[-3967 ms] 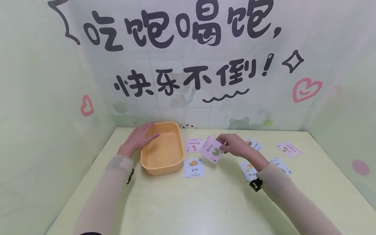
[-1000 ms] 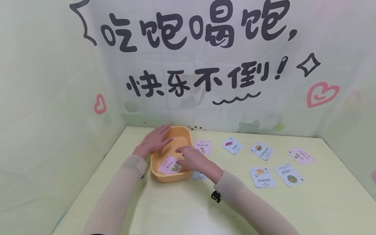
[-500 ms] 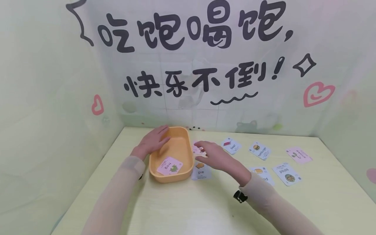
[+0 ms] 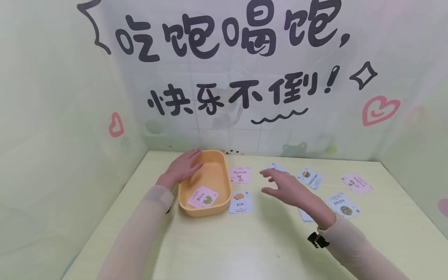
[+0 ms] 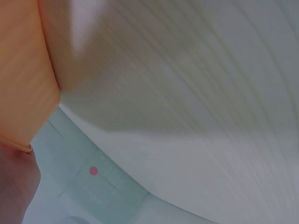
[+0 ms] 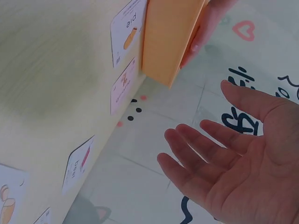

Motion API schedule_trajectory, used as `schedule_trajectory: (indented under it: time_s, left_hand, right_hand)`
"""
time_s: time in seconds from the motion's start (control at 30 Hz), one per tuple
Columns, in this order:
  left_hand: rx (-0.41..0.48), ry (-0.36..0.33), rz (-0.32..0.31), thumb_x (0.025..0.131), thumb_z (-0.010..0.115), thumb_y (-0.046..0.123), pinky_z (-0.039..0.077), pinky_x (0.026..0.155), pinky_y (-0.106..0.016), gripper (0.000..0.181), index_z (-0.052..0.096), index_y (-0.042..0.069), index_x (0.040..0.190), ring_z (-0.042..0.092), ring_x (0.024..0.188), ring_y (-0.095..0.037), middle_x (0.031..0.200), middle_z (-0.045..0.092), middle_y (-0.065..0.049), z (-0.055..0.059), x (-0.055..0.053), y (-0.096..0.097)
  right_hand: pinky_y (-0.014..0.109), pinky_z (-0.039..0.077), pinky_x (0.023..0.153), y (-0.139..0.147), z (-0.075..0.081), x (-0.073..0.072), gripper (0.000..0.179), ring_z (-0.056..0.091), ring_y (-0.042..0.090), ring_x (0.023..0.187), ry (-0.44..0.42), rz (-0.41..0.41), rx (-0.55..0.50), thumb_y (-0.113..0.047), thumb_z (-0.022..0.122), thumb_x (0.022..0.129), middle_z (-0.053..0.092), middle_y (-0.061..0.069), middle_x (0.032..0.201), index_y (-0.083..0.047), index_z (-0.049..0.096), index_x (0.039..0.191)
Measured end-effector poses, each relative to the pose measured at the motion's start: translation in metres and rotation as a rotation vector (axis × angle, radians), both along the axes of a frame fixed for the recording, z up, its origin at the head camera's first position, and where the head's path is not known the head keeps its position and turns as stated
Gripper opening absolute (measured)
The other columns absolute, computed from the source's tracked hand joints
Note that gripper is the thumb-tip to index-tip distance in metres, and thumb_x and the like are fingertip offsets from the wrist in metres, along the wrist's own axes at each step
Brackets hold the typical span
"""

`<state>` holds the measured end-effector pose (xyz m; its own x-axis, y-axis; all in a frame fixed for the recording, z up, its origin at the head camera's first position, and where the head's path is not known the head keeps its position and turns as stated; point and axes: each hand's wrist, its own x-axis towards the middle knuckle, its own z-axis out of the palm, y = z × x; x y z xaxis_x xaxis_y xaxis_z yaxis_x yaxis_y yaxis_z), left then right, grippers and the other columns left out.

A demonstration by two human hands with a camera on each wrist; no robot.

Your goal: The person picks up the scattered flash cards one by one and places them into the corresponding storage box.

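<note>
My left hand [image 4: 182, 167] rests on the left rim of an orange plastic bin [image 4: 210, 175], fingers and thumb extended over it. In the bin lies a pink frog card [image 4: 203, 197]. My right hand [image 4: 288, 187] hovers over the table with relaxed fingers and holds nothing; its bare palm shows in the right wrist view. Between the bin and this hand lie the pink giraffe card [image 4: 240, 175] and the blue pie card [image 4: 240, 202]. A beef card [image 6: 78, 163] and a bread card [image 6: 9, 196] are partly hidden by the right hand and arm in the head view.
Farther right on the pale wooden table [image 4: 224, 245] lie a hamburger card [image 4: 310, 178], a salad card [image 4: 343, 205] and a pink snake card [image 4: 357, 183]. Printed cloth walls [image 4: 196, 132] enclose the table at the back and both sides.
The frog card went from my right hand into the bin, where it lies now. My right hand has since moved right, away from the bin. The left hand stays at the rim.
</note>
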<state>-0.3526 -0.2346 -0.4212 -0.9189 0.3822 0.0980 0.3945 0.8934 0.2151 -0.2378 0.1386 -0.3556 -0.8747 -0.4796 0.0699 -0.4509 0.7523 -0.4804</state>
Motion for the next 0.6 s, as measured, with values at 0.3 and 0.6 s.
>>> schedule_trajectory:
  time_s: [0.3, 0.6]
  left_hand:
    - [0.019, -0.006, -0.001, 0.103, 0.042, 0.047, 0.023, 0.126, -0.050, 0.068, 0.029, 0.007, 0.157, 0.026, 0.152, -0.036, 0.165, 0.027, -0.014, -0.003, 0.000, 0.000]
    - [0.023, -0.004, 0.010, 0.103, 0.043, 0.047, 0.022, 0.126, -0.050, 0.068, 0.030, 0.007, 0.156, 0.027, 0.152, -0.036, 0.164, 0.028, -0.014, -0.003, -0.001, 0.000]
  right_hand:
    - [0.053, 0.054, 0.098, 0.044, -0.006, 0.008, 0.047, 0.064, 0.038, 0.117, 0.007, -0.046, 0.005, -0.022, 0.068, 0.094, 0.063, 0.020, 0.133, 0.000, 0.056, 0.134]
    - [0.056, 0.055, 0.093, 0.080, -0.009, 0.014, 0.049, 0.064, 0.041, 0.115, 0.008, -0.101, 0.015, -0.023, 0.069, 0.093, 0.063, 0.023, 0.131, 0.001, 0.056, 0.134]
